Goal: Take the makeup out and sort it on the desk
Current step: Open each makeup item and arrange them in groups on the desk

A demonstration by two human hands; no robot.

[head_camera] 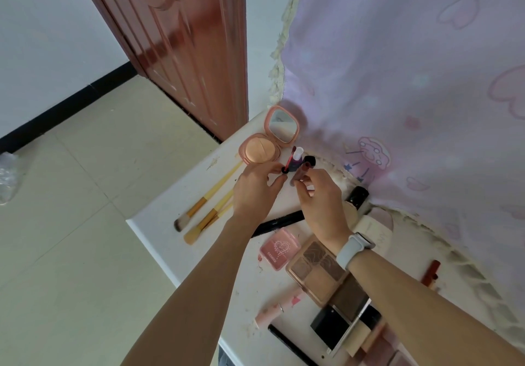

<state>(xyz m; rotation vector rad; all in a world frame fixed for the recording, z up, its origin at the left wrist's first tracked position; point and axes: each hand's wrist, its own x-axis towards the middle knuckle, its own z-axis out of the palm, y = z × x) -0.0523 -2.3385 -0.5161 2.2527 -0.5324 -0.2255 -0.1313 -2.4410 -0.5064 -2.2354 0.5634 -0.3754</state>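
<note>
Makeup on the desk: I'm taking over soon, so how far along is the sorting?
Mostly laid out: open peach compact, yellow-handled brushes, brown eyeshadow palette. In hand: left hand and right hand hold small lip-colour tubes. Left: placing those; the near-edge pile looks unsorted.

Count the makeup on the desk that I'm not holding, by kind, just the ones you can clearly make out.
Yellow-handled brushes: 2
Open powder compact: 1
Pink heart case: 1
Brown eyeshadow palette: 1
Black pencil-like sticks: 2
Total: 7, excluding the unclear items at the desk's right.
</note>
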